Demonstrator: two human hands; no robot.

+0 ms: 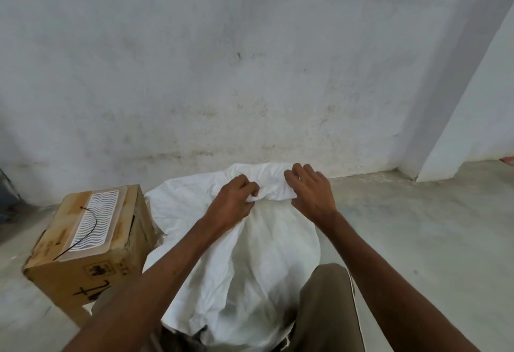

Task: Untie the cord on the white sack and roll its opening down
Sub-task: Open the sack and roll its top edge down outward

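We see both hands, left [236, 198] and right [311, 190], gripping the bunched mouth of the sack [250, 254] right of the box [91, 243]; uneven rolling may let cloth slip loose.

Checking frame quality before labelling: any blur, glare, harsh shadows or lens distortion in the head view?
Head view: soft, even daylight, no glare, only a faint shadow beside the cardboard box. Wide-angle bending shows in the slanted wall corner at right and the stretched forearms. Slight softness on the left hand and right hand gripping the white sack; its folds stay readable.
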